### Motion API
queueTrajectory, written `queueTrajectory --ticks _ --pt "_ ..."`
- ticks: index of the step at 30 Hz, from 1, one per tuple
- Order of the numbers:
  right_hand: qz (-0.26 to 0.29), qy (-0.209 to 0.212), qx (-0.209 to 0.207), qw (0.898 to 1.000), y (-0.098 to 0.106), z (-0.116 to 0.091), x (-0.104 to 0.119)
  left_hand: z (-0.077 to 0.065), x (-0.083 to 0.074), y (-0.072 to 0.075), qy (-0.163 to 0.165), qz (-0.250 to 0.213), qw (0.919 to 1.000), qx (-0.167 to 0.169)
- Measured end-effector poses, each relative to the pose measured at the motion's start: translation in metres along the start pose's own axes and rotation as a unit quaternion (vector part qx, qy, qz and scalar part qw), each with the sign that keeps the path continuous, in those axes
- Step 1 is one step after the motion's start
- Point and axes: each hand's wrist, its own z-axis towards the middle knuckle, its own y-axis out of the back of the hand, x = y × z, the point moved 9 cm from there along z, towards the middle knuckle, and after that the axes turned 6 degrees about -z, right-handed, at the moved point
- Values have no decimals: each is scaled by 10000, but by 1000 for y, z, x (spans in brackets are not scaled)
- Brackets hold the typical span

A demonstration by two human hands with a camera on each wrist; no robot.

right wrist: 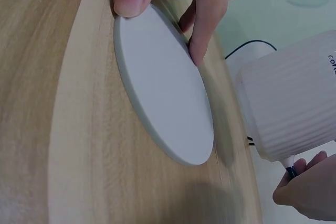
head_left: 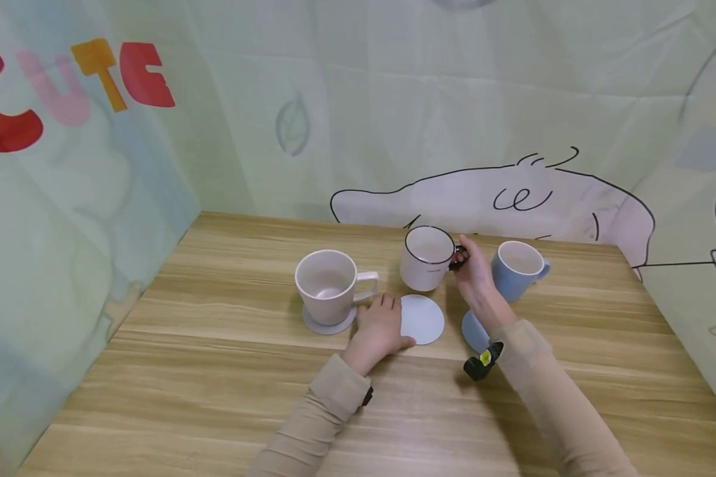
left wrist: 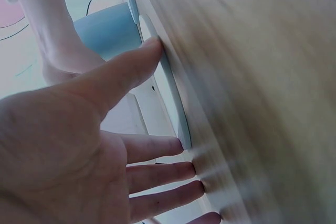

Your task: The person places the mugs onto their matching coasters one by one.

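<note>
My right hand [head_left: 476, 275] grips the black handle of a white mug [head_left: 425, 268] with a dark rim. In the right wrist view the mug [right wrist: 291, 98] shows ribbed sides and seems raised off the tabletop. Just in front lies a round white coaster [head_left: 422, 320]. My left hand [head_left: 383, 326] holds this coaster by its edges, thumb on the near side and index finger on the far side; the other fingers [left wrist: 163, 200] are straight and spread. Left of this hand stands a wide cream mug [head_left: 326, 288] on a pale coaster [head_left: 329, 327].
A blue mug [head_left: 516, 273] stands right of my right hand, its handle turned right. Nearer me lies a blue coaster [head_left: 474, 331], partly hidden by the right forearm. The wooden table [head_left: 215, 391] meets printed cloth [head_left: 244, 132] at its back and sides.
</note>
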Motion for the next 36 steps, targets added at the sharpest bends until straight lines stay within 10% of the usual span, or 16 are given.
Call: queueTrajectory --ticks 36 --pt "44 65 112 9999 3 -35 -8 0 1 1 -105 -252 9996 -12"
